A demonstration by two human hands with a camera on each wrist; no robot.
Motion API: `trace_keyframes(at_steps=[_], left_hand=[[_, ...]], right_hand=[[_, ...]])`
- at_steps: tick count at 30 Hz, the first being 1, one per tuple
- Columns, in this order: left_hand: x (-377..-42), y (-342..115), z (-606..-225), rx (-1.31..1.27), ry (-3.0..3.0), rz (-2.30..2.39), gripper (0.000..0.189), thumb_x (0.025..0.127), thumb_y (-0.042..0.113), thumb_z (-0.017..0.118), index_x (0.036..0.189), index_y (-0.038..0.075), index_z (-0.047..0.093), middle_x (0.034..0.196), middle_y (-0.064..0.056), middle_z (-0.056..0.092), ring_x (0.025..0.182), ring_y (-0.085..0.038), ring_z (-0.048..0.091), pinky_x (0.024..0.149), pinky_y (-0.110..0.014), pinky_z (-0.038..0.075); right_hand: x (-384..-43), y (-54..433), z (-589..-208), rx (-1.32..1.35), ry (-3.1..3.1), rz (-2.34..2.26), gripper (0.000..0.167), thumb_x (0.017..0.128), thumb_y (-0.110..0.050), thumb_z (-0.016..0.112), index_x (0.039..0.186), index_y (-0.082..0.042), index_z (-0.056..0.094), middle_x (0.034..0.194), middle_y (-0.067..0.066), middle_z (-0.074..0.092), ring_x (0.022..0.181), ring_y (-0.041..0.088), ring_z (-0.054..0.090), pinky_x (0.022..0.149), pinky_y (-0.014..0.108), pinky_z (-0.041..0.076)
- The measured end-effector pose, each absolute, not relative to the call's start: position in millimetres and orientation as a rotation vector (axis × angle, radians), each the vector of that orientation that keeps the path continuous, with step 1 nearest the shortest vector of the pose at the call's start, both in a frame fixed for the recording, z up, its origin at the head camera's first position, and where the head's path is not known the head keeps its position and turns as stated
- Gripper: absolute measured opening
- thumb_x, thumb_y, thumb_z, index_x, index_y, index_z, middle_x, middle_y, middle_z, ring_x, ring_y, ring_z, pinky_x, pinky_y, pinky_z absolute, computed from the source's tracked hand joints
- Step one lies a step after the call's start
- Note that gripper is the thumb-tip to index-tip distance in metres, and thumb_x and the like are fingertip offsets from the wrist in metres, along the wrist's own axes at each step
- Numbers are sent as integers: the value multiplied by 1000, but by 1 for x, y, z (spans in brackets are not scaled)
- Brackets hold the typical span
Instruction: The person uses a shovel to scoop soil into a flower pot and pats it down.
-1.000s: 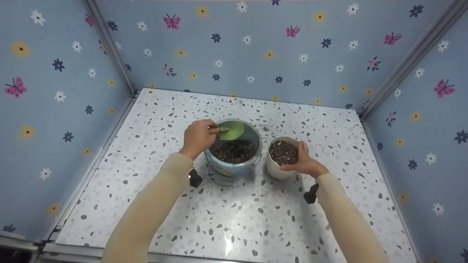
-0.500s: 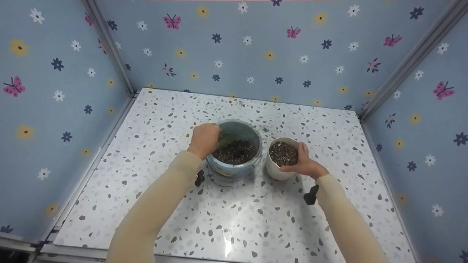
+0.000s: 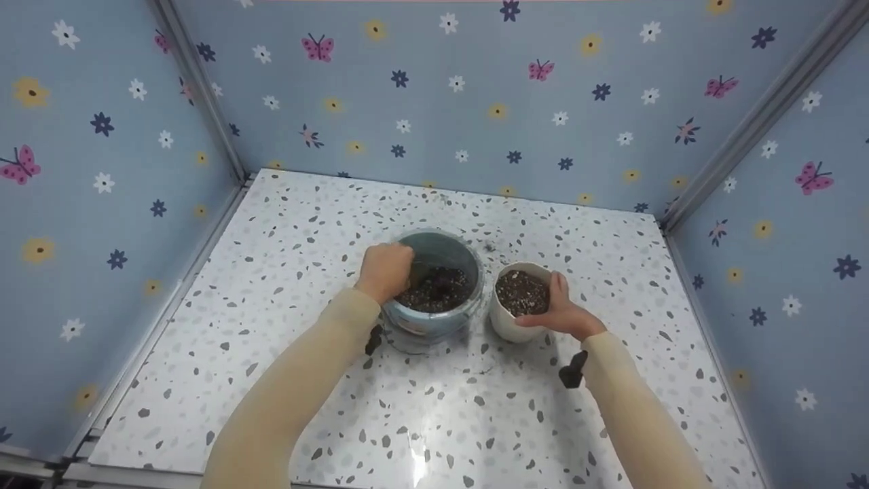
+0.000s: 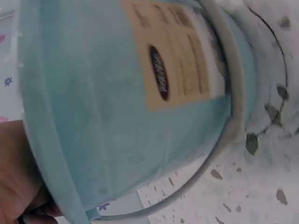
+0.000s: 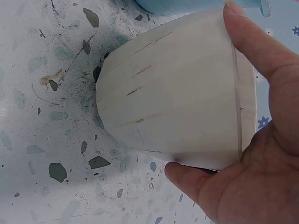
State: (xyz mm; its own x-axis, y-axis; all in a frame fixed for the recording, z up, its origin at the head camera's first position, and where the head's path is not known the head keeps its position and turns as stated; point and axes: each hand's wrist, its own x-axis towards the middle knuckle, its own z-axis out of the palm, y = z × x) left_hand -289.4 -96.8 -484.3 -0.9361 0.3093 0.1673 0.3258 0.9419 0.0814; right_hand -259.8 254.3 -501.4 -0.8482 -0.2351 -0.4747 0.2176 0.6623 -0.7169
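Observation:
At the left rim of a light blue bucket (image 3: 434, 324) with dark soil (image 3: 441, 291) in it, my left hand (image 3: 387, 270) grips a small garden trowel. Its green blade is down inside the bucket, and little of it shows. The left wrist view has the bucket's labelled side (image 4: 107, 102) and part of the hand (image 4: 18, 172) behind the rim. My right hand (image 3: 560, 314) holds a white plant pot (image 3: 509, 326) by its right side, thumb and fingers spread around the rim. Soil nearly fills this pot, which stands upright just right of the bucket.
Both pots stand on a white speckled tabletop (image 3: 326, 231). Crumbs of soil (image 3: 489, 246) lie behind and between them. The bucket's handle (image 4: 187, 186) hangs down its side. Patterned blue wall panels (image 3: 434, 102) enclose the table at the back and both sides.
My left hand has turned and lowered the trowel from above the bucket into it, so the green blade has dropped out of clear sight. The right hand stays on the white plant pot.

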Motion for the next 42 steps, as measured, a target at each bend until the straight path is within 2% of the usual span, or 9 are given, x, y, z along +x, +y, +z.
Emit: trace_keyframes(at_steps=[4, 8, 14, 19, 24, 33, 36, 40, 42], left_hand=[[-288, -98, -481, -457, -2992, -216, 21, 79, 18, 80, 92, 3, 72, 78, -11, 70, 71, -28, 68, 67, -44, 57], [-286, -98, -475, -442, -3049, -284, 20, 77, 16, 79, 89, 2, 71, 75, -9, 67, 68, -26, 64, 66, -45, 56], [-285, -97, -469, -476, -3108, -309, 17, 79, 17, 75, 86, 3, 68, 72, -7, 62, 64, -23, 57, 66, -45, 55], [-286, -95, -463, -440, -3148, -447, 13, 75, 14, 73, 74, 7, 62, 67, -5, 56, 63, -23, 52, 61, -44, 51], [-285, -90, -461, -484, -3196, -451, 13, 79, 16, 68, 75, 8, 58, 68, -3, 52, 64, -21, 50, 62, -43, 51], [-286, -99, -451, -387, -3297, -676, 15, 76, 19, 72, 74, 9, 60, 71, -6, 59, 66, -24, 54, 69, -45, 52], [-286, -102, -449, -408, -3308, -740, 14, 74, 16, 70, 68, 11, 58, 66, -3, 55, 61, -21, 51, 62, -41, 49], [-287, -109, -449, -395, -3346, -839, 21, 70, 12, 71, 57, 15, 54, 54, 2, 46, 51, -16, 40, 50, -34, 38], [-288, -112, -450, -404, -3355, -908, 21, 68, 13, 75, 56, 15, 58, 52, 4, 47, 49, -14, 39, 48, -31, 36]], right_hand=[[-262, 255, -503, -16, 2341, -1112, 136, 80, -44, 81, 148, -13, -33, 153, 10, -42, 143, 36, -25, 116, 55, 3], [-262, 254, -502, -23, 2350, -1118, 138, 79, -44, 82, 148, -12, -32, 153, 11, -41, 144, 36, -25, 116, 54, 2], [-261, 254, -502, -23, 2350, -1130, 137, 79, -43, 82, 148, -14, -33, 154, 11, -40, 145, 37, -22, 117, 53, 4], [-261, 254, -502, -19, 2355, -1114, 137, 80, -43, 82, 148, -12, -33, 153, 12, -40, 144, 38, -22, 116, 53, 4], [-261, 255, -502, -19, 2358, -1102, 136, 80, -43, 81, 148, -12, -33, 153, 12, -41, 144, 37, -23, 116, 54, 5], [-259, 253, -501, -29, 2359, -1115, 136, 81, -41, 81, 148, -11, -33, 154, 12, -40, 144, 36, -25, 117, 53, 1], [-260, 252, -500, -24, 2363, -1114, 136, 81, -42, 81, 148, -12, -33, 154, 12, -40, 144, 36, -25, 116, 53, 1], [-260, 252, -500, -21, 2355, -1100, 137, 80, -44, 81, 148, -11, -33, 153, 12, -41, 143, 36, -25, 116, 53, 1], [-260, 252, -500, -16, 2361, -1092, 137, 79, -44, 81, 148, -11, -33, 153, 12, -40, 144, 36, -24, 116, 53, 1]])
